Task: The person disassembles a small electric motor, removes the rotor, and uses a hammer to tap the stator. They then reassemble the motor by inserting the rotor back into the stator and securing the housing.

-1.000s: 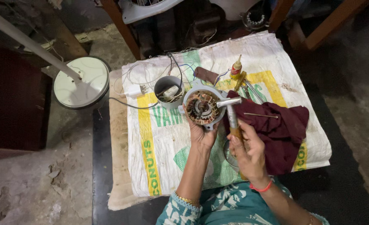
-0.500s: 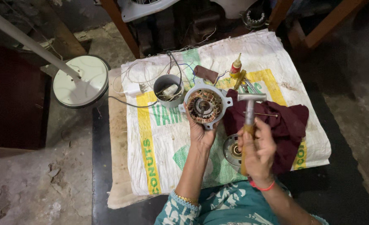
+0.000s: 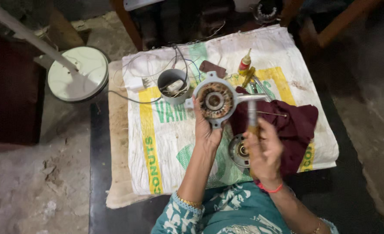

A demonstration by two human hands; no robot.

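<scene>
My left hand (image 3: 207, 130) holds up a round metal motor housing (image 3: 213, 101) with copper windings showing inside. My right hand (image 3: 265, 151) grips the wooden handle of a small hammer (image 3: 251, 113); its metal head touches the right rim of the housing. Both are held above a white printed sack (image 3: 170, 147) spread on the floor. A second round motor part (image 3: 238, 151) lies on the sack just below my hands, partly hidden by my right hand.
A dark red cloth (image 3: 296, 130) lies on the sack's right side. A grey cup with wires (image 3: 171, 85), a small glue bottle (image 3: 244, 63), a yellow-handled tool (image 3: 248, 76) and a brown block (image 3: 213, 68) sit at the back. A white round fan base (image 3: 79, 73) stands left.
The hammer has swung from a slanted position to upright, then its head has come back against the housing's right rim. My left hand has kept holding the housing.
</scene>
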